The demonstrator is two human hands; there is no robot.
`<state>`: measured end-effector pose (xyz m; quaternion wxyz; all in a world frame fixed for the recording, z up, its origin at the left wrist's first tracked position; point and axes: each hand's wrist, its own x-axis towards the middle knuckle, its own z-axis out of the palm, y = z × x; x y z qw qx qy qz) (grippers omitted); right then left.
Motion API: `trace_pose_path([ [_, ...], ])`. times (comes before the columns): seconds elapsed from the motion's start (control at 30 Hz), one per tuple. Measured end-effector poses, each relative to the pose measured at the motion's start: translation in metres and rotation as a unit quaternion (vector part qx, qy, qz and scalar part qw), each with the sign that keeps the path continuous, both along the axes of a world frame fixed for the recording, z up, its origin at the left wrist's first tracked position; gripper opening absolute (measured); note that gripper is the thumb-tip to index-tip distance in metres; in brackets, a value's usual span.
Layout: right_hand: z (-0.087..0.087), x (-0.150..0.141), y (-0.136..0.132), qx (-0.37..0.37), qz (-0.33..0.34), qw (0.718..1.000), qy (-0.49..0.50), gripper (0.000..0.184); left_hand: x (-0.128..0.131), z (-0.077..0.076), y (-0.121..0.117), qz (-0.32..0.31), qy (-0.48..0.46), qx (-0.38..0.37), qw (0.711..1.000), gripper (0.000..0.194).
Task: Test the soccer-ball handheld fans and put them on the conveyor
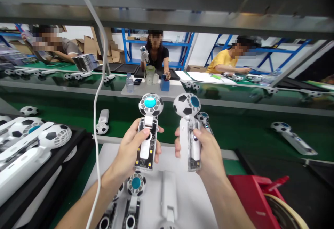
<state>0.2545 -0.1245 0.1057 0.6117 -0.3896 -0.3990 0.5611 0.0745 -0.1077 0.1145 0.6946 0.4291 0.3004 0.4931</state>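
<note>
My left hand (132, 142) is wrapped round a handheld fan (146, 152) with a football-patterned head and blue centre, its thumb on the front near the round button. In my right hand (210, 149) is a second handheld fan (185, 142), turned partly sideways, the thumb on its front too. Both are held upright above the white work surface (203, 201), heads up. Below them lie more fans (135, 183), partly hidden by my left forearm, and a white fan (169, 190) face down.
Stacked fans (54, 135) fill black trays at left. A white cable (97, 93) hangs before my left arm. A red tape dispenser (250, 194) stands at right. Fans (284, 128) lie on the green conveyor (242, 117). Three co-workers sit beyond, one in a yellow shirt (221, 62).
</note>
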Motion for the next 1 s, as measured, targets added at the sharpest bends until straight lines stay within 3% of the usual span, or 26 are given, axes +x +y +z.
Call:
trace_pose_path([
  [0.17, 0.005, -0.003, -0.003, 0.028, 0.002, 0.999, 0.036, 0.020, 0.000, 0.001, 0.000, -0.009, 0.001, -0.012, 1.000, 0.026],
  [0.37, 0.005, -0.002, -0.002, -0.005, 0.029, 0.998, 0.047, 0.026, 0.000, 0.003, 0.000, 0.000, 0.000, -0.028, 1.000, 0.032],
  [0.5, 0.002, -0.002, -0.001, 0.016, -0.002, 0.999, 0.044, 0.022, 0.000, 0.002, 0.001, 0.002, 0.002, -0.026, 1.000, 0.031],
  [1.0, -0.010, 0.011, 0.004, 0.061, -0.083, 0.994, 0.031, 0.038, 0.002, 0.003, 0.000, -0.016, 0.008, -0.025, 1.000, 0.025],
])
